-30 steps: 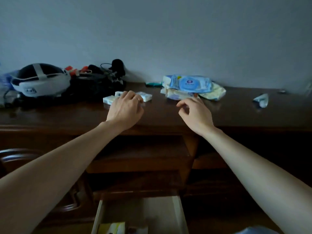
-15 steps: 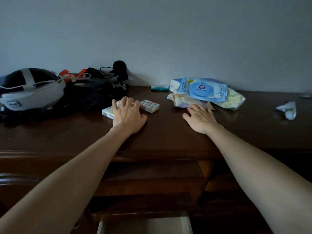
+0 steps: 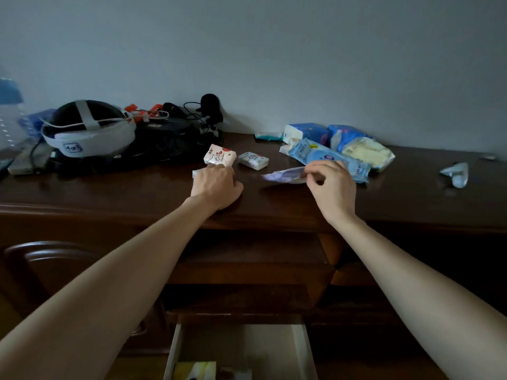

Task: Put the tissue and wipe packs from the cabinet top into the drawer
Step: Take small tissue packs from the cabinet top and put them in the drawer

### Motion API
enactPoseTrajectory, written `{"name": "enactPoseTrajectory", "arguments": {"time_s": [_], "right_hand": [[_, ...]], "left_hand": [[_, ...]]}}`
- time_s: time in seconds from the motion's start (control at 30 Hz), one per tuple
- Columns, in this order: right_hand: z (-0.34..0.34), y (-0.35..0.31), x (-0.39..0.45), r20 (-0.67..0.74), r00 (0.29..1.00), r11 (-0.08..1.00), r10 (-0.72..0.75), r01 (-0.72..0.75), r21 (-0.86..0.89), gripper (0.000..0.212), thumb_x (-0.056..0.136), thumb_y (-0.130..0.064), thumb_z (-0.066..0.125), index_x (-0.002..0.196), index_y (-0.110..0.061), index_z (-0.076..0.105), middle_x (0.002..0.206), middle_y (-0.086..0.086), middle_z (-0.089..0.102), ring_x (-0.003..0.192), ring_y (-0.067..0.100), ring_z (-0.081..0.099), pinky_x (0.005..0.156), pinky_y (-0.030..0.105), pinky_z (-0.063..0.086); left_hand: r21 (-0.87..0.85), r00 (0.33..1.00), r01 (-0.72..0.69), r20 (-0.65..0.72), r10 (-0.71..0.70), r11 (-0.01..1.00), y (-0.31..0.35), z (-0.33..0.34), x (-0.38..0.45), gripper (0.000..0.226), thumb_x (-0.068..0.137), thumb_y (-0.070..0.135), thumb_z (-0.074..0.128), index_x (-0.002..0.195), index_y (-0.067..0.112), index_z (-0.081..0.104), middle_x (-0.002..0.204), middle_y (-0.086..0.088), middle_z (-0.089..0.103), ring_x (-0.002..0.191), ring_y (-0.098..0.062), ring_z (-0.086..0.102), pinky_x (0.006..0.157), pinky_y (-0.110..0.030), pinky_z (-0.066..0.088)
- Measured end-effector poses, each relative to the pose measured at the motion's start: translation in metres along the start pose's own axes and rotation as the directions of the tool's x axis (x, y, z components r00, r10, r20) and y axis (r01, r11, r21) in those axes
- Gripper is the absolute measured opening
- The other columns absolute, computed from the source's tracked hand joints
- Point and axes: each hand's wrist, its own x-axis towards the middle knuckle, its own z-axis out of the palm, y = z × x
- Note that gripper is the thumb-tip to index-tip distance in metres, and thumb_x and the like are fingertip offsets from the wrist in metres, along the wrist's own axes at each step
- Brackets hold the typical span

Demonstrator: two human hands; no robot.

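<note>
My left hand (image 3: 215, 186) is closed on small pocket tissue packs; one white pack with red print (image 3: 219, 156) stands tilted up at my fingertips, another edge peeks out left of my knuckles. A second small pack (image 3: 253, 160) lies just right of it. My right hand (image 3: 330, 182) pinches a flat purple wipe pack (image 3: 285, 176), lifted off the dark cabinet top (image 3: 109, 187). Behind it lie a blue wipe pack (image 3: 327, 157), blue tissue packs (image 3: 307, 133) and a yellow pack (image 3: 367, 152). The white drawer (image 3: 240, 349) is open below.
A black and white helmet (image 3: 87, 130), a black bag and cables (image 3: 175, 138) crowd the back left. A pale tube (image 3: 455, 172) lies at the far right. A teal item (image 3: 269, 136) sits by the wall. The drawer holds a yellow item (image 3: 196, 370).
My left hand closed on the small packs and tipped one upright. My right hand pulled the purple wipe pack out from the pile and raised it. The view dropped toward the drawer.
</note>
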Motion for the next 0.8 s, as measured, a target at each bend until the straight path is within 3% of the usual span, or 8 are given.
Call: {"name": "enactPoseTrajectory", "arguments": {"time_s": [0.1,0.2,0.3,0.37,0.5,0.6,0.7,0.8], "right_hand": [[-0.012,-0.025,-0.015,-0.102,0.994,0.977,0.043,-0.021,0.212,0.024,0.087,-0.010,0.073,0.106,-0.023,0.067,0.100,-0.012,0.072,0.098,0.008,0.066,0.083,0.026,0.052],[-0.019,-0.043,-0.033,-0.068,0.998,0.969,-0.008,0.025,0.245,0.039,0.089,-0.010,0.067,0.121,-0.030,0.057,0.099,-0.020,0.066,0.099,0.004,0.061,0.079,0.015,0.045],[-0.025,-0.048,-0.058,-0.025,0.990,0.986,-0.139,0.140,0.085,0.045,0.087,-0.009,0.058,0.124,-0.033,0.066,0.105,-0.013,0.061,0.102,0.012,0.053,0.070,0.018,0.043],[-0.026,-0.051,-0.074,-0.067,0.990,0.985,-0.127,0.134,0.110,0.035,0.087,-0.004,0.057,0.107,-0.025,0.077,0.103,-0.002,0.060,0.102,0.021,0.056,0.072,0.027,0.047],[-0.031,-0.062,-0.111,-0.150,0.979,0.923,0.139,-0.073,0.378,0.031,0.089,0.010,0.054,0.080,-0.013,0.072,0.104,0.000,0.056,0.104,0.014,0.060,0.087,0.030,0.050],[-0.034,-0.071,-0.151,-0.092,0.968,0.868,0.233,-0.165,0.468,0.027,0.093,0.010,0.055,0.082,-0.011,0.069,0.128,0.006,0.054,0.125,0.008,0.051,0.102,0.030,0.047],[-0.028,-0.077,-0.203,0.031,0.949,0.773,0.314,-0.275,0.571,0.022,0.098,0.005,0.056,0.086,-0.010,0.067,0.150,0.002,0.046,0.144,0.010,0.039,0.108,0.025,0.044],[-0.016,-0.080,-0.262,0.159,0.906,0.677,0.393,-0.402,0.617,0.025,0.099,-0.012,0.047,0.087,-0.023,0.066,0.129,-0.009,0.065,0.129,0.010,0.056,0.097,0.029,0.054]], "left_hand": [[-0.112,0.995,-0.090,-0.060,0.083,0.990,-0.007,-0.004,-0.034,0.052,0.087,0.041,0.061,0.134,0.019,0.060,0.142,-0.008,0.053,0.136,-0.030,0.046,0.099,-0.045,0.044],[-0.019,0.999,-0.041,-0.035,0.040,0.999,-0.024,-0.007,-0.059,0.062,0.091,0.057,0.051,0.145,0.026,0.047,0.161,-0.005,0.032,0.150,-0.030,0.020,0.118,-0.056,0.017],[-0.044,1.000,-0.010,0.025,0.011,0.999,-0.039,-0.016,-0.070,0.061,0.094,0.066,0.042,0.146,0.034,0.044,0.150,-0.001,0.044,0.133,-0.031,0.043,0.107,-0.047,0.035],[-0.011,0.997,-0.061,-0.042,0.060,0.998,-0.041,-0.020,-0.079,0.059,0.095,0.066,0.041,0.143,0.033,0.049,0.137,-0.004,0.048,0.122,-0.029,0.048,0.099,-0.044,0.040],[0.027,0.979,-0.128,-0.154,0.131,0.991,-0.033,-0.020,-0.106,0.060,0.095,0.062,0.046,0.141,0.025,0.055,0.124,-0.009,0.046,0.112,-0.031,0.047,0.092,-0.045,0.047],[-0.095,0.959,-0.129,-0.267,0.099,0.987,-0.026,-0.022,-0.116,0.054,0.085,0.051,0.064,0.126,0.017,0.068,0.122,-0.010,0.047,0.110,-0.031,0.048,0.091,-0.044,0.050],[-0.268,0.902,-0.118,-0.432,-0.010,0.956,-0.019,-0.009,-0.139,0.038,0.080,0.046,0.066,0.109,0.022,0.073,0.126,-0.002,0.050,0.114,-0.024,0.048,0.090,-0.029,0.046],[-0.407,0.867,-0.147,-0.491,-0.081,0.901,-0.012,0.033,-0.201,0.033,0.081,0.039,0.066,0.111,0.027,0.069,0.122,0.003,0.051,0.110,-0.017,0.046,0.089,-0.019,0.039]]}}
